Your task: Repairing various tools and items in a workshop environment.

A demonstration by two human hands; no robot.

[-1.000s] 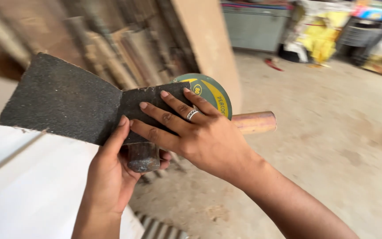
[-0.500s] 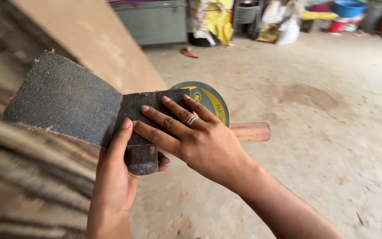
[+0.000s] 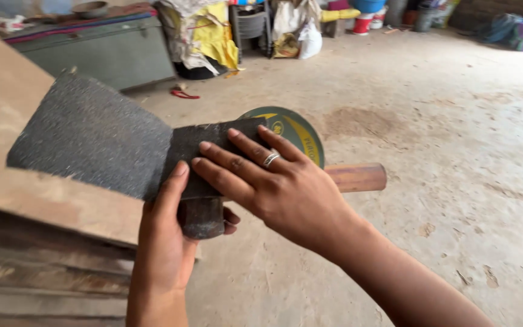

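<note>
Right hand (image 3: 286,194) flat, fingers spread, pressing sandpaper (image 3: 98,136) onto hammer head (image 3: 202,217). Left hand (image 3: 167,242) grips head from below, thumb pinching paper edge. Step, I think: wrapping paper round hammer. Next move needs tight fold, firm hold. Handle (image 3: 358,177) runs sideways, points right. Green disc (image 3: 292,130) behind hammer. Boards (image 3: 43,266) left of hammer.

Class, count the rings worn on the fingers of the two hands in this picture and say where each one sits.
1. A silver ring sits on a finger of the right hand, which presses the sandpaper sheet. The left hand shows none, though its curled fingers are partly hidden.
</note>
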